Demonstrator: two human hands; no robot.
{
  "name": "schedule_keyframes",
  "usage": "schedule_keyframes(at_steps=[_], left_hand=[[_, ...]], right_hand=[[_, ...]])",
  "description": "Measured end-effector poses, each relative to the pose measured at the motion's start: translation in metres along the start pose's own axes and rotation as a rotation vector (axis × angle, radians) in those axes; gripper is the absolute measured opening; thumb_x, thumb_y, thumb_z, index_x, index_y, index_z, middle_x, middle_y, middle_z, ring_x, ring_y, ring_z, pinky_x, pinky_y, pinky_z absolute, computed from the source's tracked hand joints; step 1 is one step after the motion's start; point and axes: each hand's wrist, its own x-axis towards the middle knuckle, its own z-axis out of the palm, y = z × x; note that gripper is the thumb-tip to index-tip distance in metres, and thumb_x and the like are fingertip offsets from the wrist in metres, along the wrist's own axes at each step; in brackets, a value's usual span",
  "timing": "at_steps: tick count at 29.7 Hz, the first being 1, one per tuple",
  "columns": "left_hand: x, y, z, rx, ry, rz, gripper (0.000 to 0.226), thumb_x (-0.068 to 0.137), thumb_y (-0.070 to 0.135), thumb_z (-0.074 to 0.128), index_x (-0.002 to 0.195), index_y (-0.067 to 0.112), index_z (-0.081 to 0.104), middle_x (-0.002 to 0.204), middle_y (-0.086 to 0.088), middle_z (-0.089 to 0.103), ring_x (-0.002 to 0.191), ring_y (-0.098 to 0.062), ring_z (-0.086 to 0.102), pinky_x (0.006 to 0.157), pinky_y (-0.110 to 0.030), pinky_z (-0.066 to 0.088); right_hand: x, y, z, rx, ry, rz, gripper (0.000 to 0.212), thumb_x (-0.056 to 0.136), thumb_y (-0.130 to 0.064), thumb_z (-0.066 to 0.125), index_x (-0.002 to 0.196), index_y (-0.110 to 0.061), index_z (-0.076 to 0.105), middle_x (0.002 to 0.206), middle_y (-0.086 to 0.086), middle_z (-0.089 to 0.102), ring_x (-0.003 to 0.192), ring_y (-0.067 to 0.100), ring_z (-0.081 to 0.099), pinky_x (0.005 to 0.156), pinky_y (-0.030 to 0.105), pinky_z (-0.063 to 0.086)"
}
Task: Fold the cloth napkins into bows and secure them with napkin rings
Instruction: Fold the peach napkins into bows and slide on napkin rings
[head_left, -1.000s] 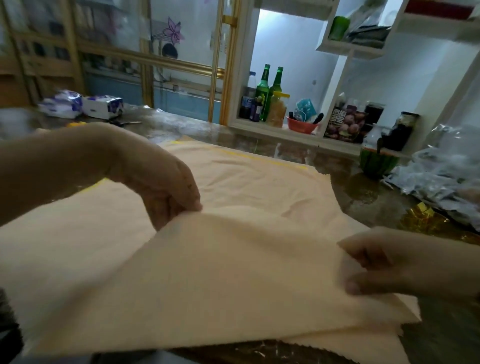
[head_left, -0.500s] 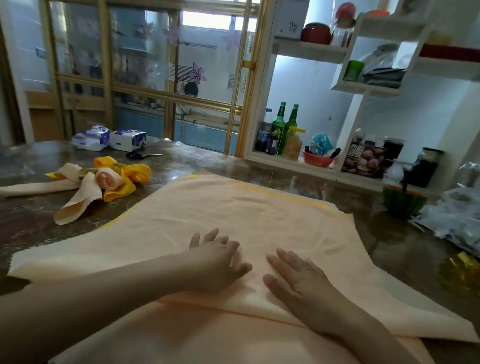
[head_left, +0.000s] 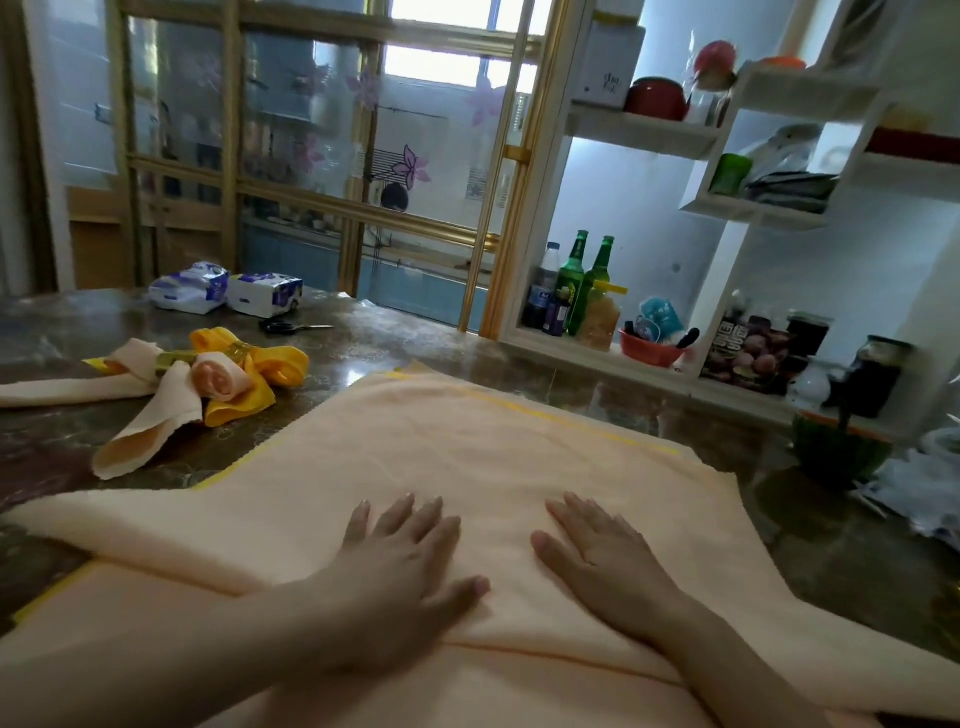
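A big peach napkin (head_left: 467, 441) lies spread out on the table (head_left: 363, 338), right in front of the person. It lies in 2 layers. The top layer ends in a straight edge close to the person, and the bottom layer sticks out past it.

Both hands rest on the top layer. The left hand (head_left: 410, 551) lies flat, palm down, with its fingers straight and a little spread. The right hand (head_left: 597, 551) lies flat the same way, just beside it. Neither one grips or pinches anything. I think they lie flat like this to press the top layer down, so it sits smooth and does not pop back up. They sit near the middle, so I guess they could slide out to each side to push out bumps.

The task looks early for this napkin. It is not a bow yet, and no ring is on it.

Over on the left of the table lie a yellow bow (head_left: 270, 374) and a peach bow (head_left: 156, 415), touching each other. Gold napkin rings (head_left: 239, 353) hold them in the middle. I think they sit well apart from the big napkin so they do not get bumped.

Farther back lie scissors (head_left: 291, 327) and 2 tissue packs (head_left: 228, 293), out of the way of the folding.
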Motion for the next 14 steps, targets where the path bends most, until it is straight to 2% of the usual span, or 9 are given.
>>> schedule_keyframes(at_steps=[1, 2, 3, 5, 7, 9, 10, 12, 14], left_hand=[[0.001, -0.005, 0.003, 0.003, 0.02, 0.001, 0.101, 0.062, 0.077, -0.004, 0.15, 0.028, -0.003, 0.157, 0.005, -0.013, 0.143, -0.014, -0.018, 0.113, -0.042, -0.014], [0.002, -0.006, 0.004, 0.006, 0.035, 0.012, 0.095, 0.069, 0.077, -0.001, 0.15, 0.027, -0.003, 0.157, 0.004, -0.013, 0.143, -0.014, -0.018, 0.113, -0.041, -0.013], [0.002, -0.006, 0.003, 0.0, 0.039, 0.036, 0.085, 0.079, 0.073, 0.006, 0.15, 0.028, -0.002, 0.157, 0.004, -0.012, 0.143, -0.013, -0.017, 0.114, -0.041, -0.013], [-0.002, -0.008, -0.001, -0.023, 0.045, 0.125, 0.075, 0.088, 0.068, 0.021, 0.15, 0.032, 0.001, 0.158, 0.007, -0.007, 0.144, -0.009, -0.011, 0.115, -0.037, -0.009], [-0.009, -0.013, -0.006, 0.003, 0.031, 0.233, 0.074, 0.086, 0.07, 0.03, 0.149, 0.037, 0.007, 0.158, 0.012, 0.002, 0.144, -0.004, -0.002, 0.115, -0.033, -0.004], [-0.019, -0.018, -0.01, 0.058, 0.077, 0.324, 0.064, 0.088, 0.065, 0.035, 0.145, 0.037, 0.023, 0.154, 0.013, 0.019, 0.142, -0.005, 0.011, 0.115, -0.028, 0.007], [-0.024, -0.021, -0.011, 0.066, 0.12, 0.355, 0.056, 0.089, 0.058, 0.035, 0.14, 0.034, 0.033, 0.149, 0.011, 0.029, 0.139, -0.007, 0.021, 0.113, -0.026, 0.016], [-0.026, -0.029, -0.012, 0.095, 0.212, 0.384, 0.045, 0.089, 0.039, 0.035, 0.132, 0.029, 0.045, 0.139, 0.008, 0.044, 0.13, -0.012, 0.038, 0.107, -0.027, 0.032], [-0.028, -0.038, -0.013, 0.145, 0.181, 0.311, 0.042, 0.089, 0.023, 0.041, 0.131, 0.03, 0.045, 0.137, 0.009, 0.046, 0.126, -0.014, 0.043, 0.101, -0.032, 0.038]], right_hand=[[0.004, 0.0, 0.001, -0.006, 0.014, -0.005, 0.101, 0.067, -0.087, -0.005, 0.15, -0.032, 0.009, 0.159, -0.008, -0.003, 0.145, 0.008, -0.003, 0.116, 0.03, -0.002], [0.006, 0.001, 0.001, -0.001, 0.026, -0.004, 0.086, 0.078, -0.08, 0.003, 0.15, -0.033, 0.009, 0.159, -0.008, -0.002, 0.145, 0.008, -0.003, 0.116, 0.03, -0.002], [0.005, 0.002, 0.0, 0.003, 0.028, -0.003, 0.07, 0.089, -0.068, 0.012, 0.15, -0.033, 0.009, 0.159, -0.009, -0.002, 0.145, 0.007, -0.003, 0.116, 0.03, -0.002], [0.003, 0.001, 0.001, 0.052, 0.089, -0.018, 0.06, 0.097, -0.055, 0.023, 0.15, -0.03, 0.014, 0.159, -0.008, 0.002, 0.145, 0.007, 0.001, 0.116, 0.028, 0.0], [0.0, 0.004, 0.001, 0.164, 0.286, -0.033, 0.052, 0.097, -0.046, 0.036, 0.145, -0.024, 0.032, 0.157, -0.006, 0.017, 0.143, 0.008, 0.013, 0.113, 0.023, 0.009], [-0.009, 0.0, -0.007, 0.322, 0.46, -0.118, 0.035, 0.095, -0.035, 0.049, 0.129, -0.027, 0.049, 0.146, -0.008, 0.037, 0.133, 0.004, 0.031, 0.109, 0.019, 0.02], [-0.016, -0.003, -0.015, 0.374, 0.427, -0.169, 0.029, 0.092, -0.034, 0.055, 0.121, -0.031, 0.052, 0.137, -0.013, 0.045, 0.124, -0.001, 0.04, 0.108, 0.019, 0.027], [-0.033, -0.016, -0.031, 0.464, 0.174, -0.262, 0.031, 0.085, -0.042, 0.065, 0.112, -0.039, 0.052, 0.119, -0.023, 0.053, 0.106, -0.011, 0.05, 0.1, 0.02, 0.041], [-0.048, -0.034, -0.036, 0.42, -0.119, -0.299, 0.044, 0.08, -0.047, 0.068, 0.119, -0.043, 0.046, 0.119, -0.03, 0.047, 0.105, -0.018, 0.046, 0.092, 0.007, 0.039]])
